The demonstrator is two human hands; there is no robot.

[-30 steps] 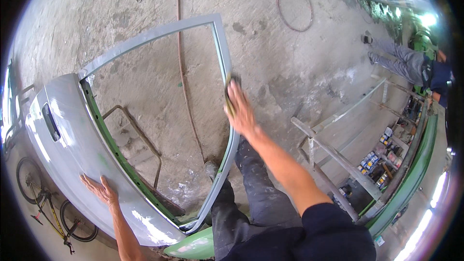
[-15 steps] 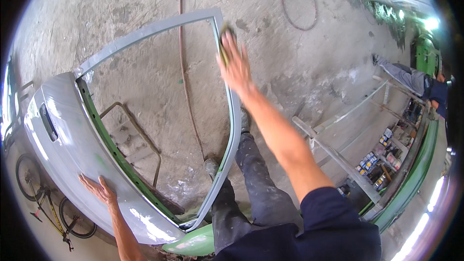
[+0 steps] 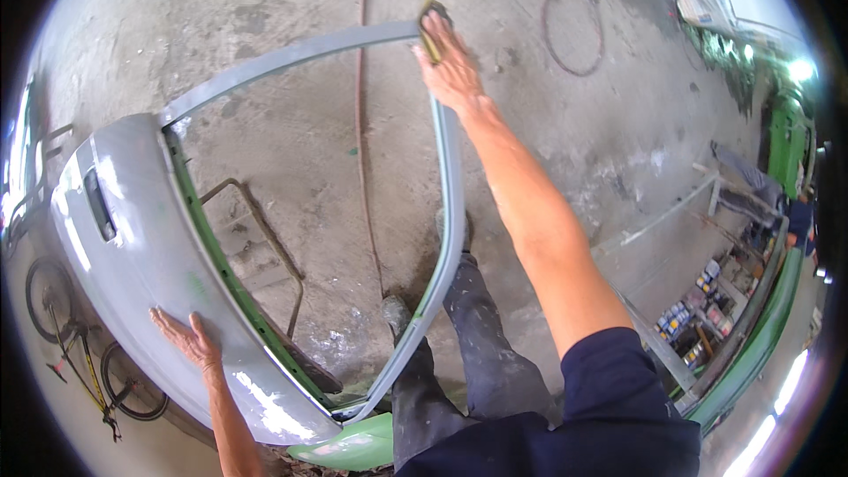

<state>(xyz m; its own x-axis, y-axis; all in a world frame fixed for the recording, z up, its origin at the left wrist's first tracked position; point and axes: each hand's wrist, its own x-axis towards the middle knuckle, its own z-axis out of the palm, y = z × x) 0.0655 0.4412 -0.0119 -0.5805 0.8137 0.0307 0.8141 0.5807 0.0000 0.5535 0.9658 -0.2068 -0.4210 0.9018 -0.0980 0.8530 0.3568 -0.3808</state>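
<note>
A grey car door with a recessed handle opening stands in front of me, its window frame without glass. My left hand lies flat on the outer panel near its lower part, fingers spread, holding nothing. With my arm stretched out, my right hand presses a dark sanding pad with yellow edges against the far upper corner of the frame. The fingers lie over the pad and cover much of it. A green strip runs along the window's lower edge.
A red-brown hose crosses the concrete floor behind the frame, and another hose loops at far right. A metal stand shows through the window. Bicycle at left; cans, a green car part and another person at right.
My right hand has slid the pad up the frame's side to its far corner. The left hand stays on the panel. The whole view has shifted slightly.
</note>
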